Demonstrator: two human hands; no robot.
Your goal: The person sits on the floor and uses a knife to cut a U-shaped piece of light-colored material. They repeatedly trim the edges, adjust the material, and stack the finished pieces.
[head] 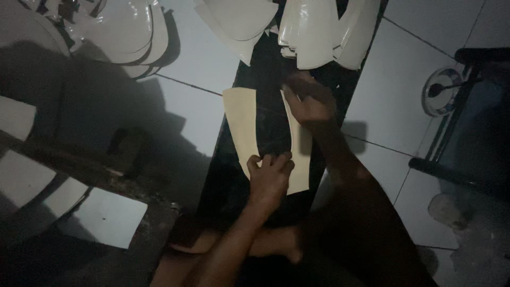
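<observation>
A cream U-shaped flat piece lies on a long black board on the floor in front of me. My left hand rests on the lower bend of the piece, fingers curled, pinning it to the board. My right hand sits on the upper end of the piece's right arm, fingers bunched. The light is too dim to show whether it holds a small tool. My legs are folded below the board.
Stacks of white curved pieces lie at the board's far end and at the upper left. The floor is white tile. A round metal dish with a spoon sits at right beside dark furniture.
</observation>
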